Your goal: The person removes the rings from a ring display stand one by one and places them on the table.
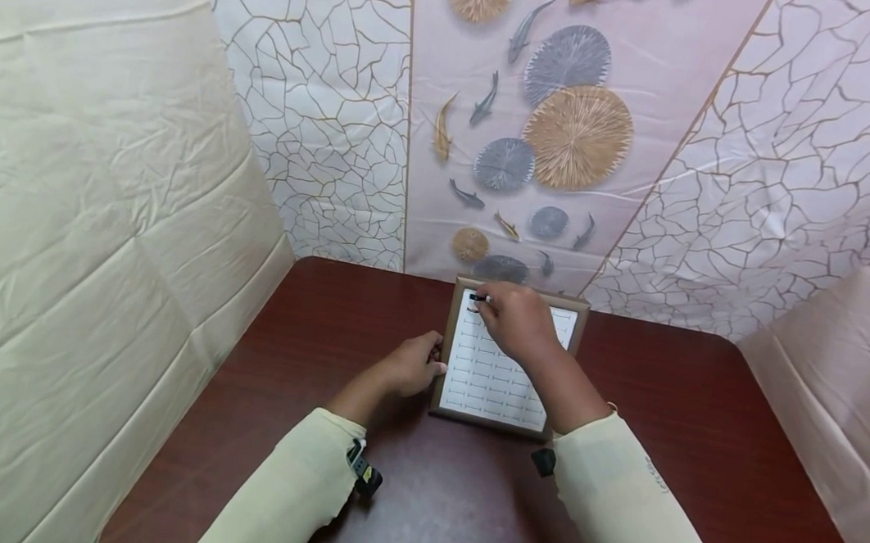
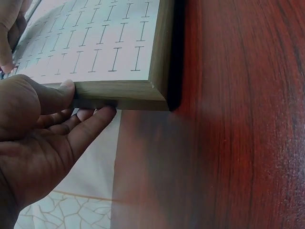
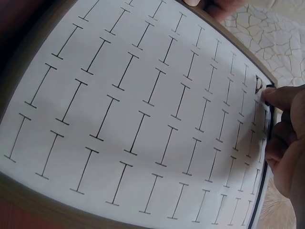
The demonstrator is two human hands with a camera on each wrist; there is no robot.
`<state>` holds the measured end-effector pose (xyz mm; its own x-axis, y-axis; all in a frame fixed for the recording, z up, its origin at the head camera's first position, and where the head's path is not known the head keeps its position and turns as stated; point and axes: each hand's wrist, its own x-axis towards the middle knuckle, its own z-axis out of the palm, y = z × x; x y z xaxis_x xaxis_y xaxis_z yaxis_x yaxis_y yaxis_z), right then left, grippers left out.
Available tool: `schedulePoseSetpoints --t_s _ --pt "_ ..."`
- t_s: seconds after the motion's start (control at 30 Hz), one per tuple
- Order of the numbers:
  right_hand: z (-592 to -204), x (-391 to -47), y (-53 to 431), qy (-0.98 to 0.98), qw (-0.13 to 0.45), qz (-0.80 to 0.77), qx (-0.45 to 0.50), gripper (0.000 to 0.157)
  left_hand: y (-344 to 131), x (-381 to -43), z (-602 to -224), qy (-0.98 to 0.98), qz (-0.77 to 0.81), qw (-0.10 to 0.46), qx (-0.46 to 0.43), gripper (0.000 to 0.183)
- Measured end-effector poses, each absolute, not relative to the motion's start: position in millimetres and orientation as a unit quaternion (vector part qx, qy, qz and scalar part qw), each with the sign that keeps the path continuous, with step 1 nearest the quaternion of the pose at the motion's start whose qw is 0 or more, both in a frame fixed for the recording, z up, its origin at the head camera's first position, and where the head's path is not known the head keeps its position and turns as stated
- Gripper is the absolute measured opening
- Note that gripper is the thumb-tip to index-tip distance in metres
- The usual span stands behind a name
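A wood-framed board with a white sheet of printed bar-ended lines leans tilted on the table. My left hand grips its left edge; in the left wrist view the thumb lies on the wooden frame and the fingers are beneath. Near the sheet's top left corner, my right hand pinches a small black piece; its exact kind I cannot tell. Just below it on the sheet is a small dark curved piece, by the fingertips in the right wrist view.
The dark red wooden table extends around the board. Behind it hangs a patterned cloth with fish and round motifs, and pale fabric covers the left side. Dark devices are strapped at both wrists.
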<state>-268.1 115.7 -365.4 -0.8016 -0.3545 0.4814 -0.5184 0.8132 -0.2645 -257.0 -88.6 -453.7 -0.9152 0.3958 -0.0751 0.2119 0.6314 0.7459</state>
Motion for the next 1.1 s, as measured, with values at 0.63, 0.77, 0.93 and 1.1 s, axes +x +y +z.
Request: schedulePoseSetpoints --t_s 0.63,0.77,0.93,1.1 --pt "-360 -268 130 -0.905 0.157 0.320 0.230 0.014 -89 -255 -450 0.897 0.390 0.134 0.161 0.036" --pt "-352 -265 137 -0.900 0.152 0.344 0.221 0.014 -88 -255 -449 0.897 0.389 0.139 0.158 0.040" --pt "-351 -263 146 -0.903 0.163 0.330 0.220 0.012 -88 -255 -448 0.900 0.380 0.143 0.159 0.043" --pt "-353 -261 156 -0.907 0.171 0.321 0.212 0.012 -88 -256 -450 0.900 0.377 0.148 0.160 0.045"
